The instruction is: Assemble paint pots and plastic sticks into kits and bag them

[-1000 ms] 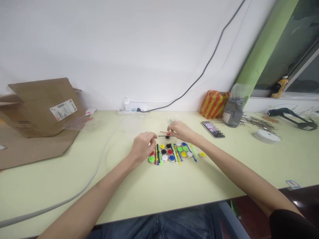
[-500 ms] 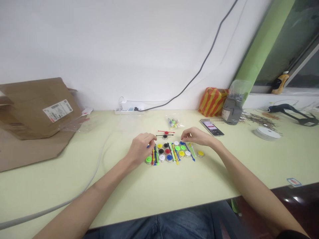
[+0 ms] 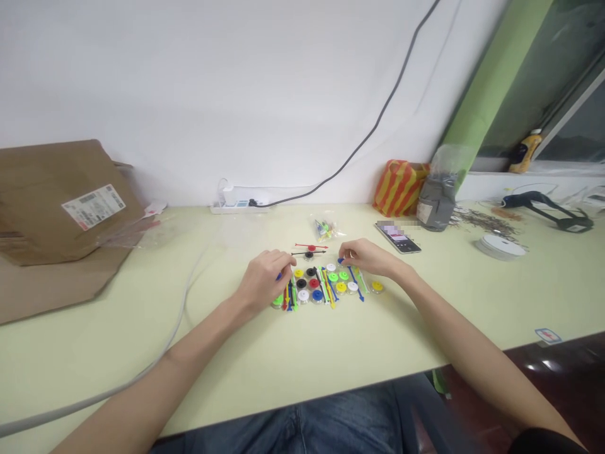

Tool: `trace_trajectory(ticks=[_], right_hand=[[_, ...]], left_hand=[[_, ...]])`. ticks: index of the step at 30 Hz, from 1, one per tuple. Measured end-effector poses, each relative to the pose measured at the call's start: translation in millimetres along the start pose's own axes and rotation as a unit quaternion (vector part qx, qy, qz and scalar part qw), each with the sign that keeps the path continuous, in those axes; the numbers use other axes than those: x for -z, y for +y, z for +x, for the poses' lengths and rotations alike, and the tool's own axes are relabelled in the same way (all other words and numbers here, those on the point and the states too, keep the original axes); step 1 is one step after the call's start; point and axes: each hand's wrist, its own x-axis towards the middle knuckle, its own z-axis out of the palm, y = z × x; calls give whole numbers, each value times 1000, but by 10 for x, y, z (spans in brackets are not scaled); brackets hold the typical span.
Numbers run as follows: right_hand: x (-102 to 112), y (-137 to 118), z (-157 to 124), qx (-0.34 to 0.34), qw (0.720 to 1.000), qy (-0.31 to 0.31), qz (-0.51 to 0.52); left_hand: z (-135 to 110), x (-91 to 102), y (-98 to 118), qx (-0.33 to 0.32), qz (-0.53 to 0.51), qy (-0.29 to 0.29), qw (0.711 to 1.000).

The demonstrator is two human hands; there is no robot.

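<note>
My right hand (image 3: 371, 258) has thumb and fingers pinched on a blue-capped disc (image 3: 341, 261) at the back right of the group. My left hand (image 3: 265, 277) is curled over the group's left end, fingertips together. Whatever it grips is hidden; another blue-capped disc (image 3: 278, 276) shows partly beneath its fingers. Between the hands lie clear-based discs with coloured caps, among them a red one (image 3: 314, 284) and a white one (image 3: 303, 295). Coloured plastic arrows lie between them, including a blue arrow (image 3: 357, 285). Behind, a black arrow (image 3: 300, 253) and a red arrow (image 3: 319, 246) sit on discs.
A clear bag of coloured parts (image 3: 326, 229) lies behind the group. A phone (image 3: 398, 238), striped bag (image 3: 399, 189), grey bag (image 3: 435, 202) and white spool (image 3: 501, 246) stand to the right. Cardboard (image 3: 51, 208) and a pale cable (image 3: 177, 321) are at left, a power strip (image 3: 231, 207) at the wall.
My right fingers have closed on the blue-capped disc, which has shifted slightly back from its row. My left hand stays over the left end. The whole view has shifted slightly.
</note>
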Motion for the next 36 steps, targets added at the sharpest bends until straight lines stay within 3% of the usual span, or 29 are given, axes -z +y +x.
trace_trajectory(ticks=[6,9,14,18,21,26,31,36], right_hand=[[-28,-32,-2,-2,1000,0,1],[0,-100,-25,11,999,31,3],[-6,-465,-97,85,977,110,165],[-161,-780,-146,119,951,104,266],[-222,-855,-156,126,947,86,283],[-3,-594,-156,109,971,102,189],[249,-160,-193,51,995,-59,64],[255,-10,-200,41,990,-125,49]], left_hand=[[-3,-21,-11,-22,-3,-14,1000],[-2,-20,4,-22,-7,-9,1000],[23,28,134,-14,-21,-1,1000],[24,30,251,-17,-49,-35,998],[12,3,272,-21,-64,-41,997],[24,15,224,-34,-28,-26,999],[35,56,215,-41,-13,-25,999],[31,47,222,-34,-20,-15,999]])
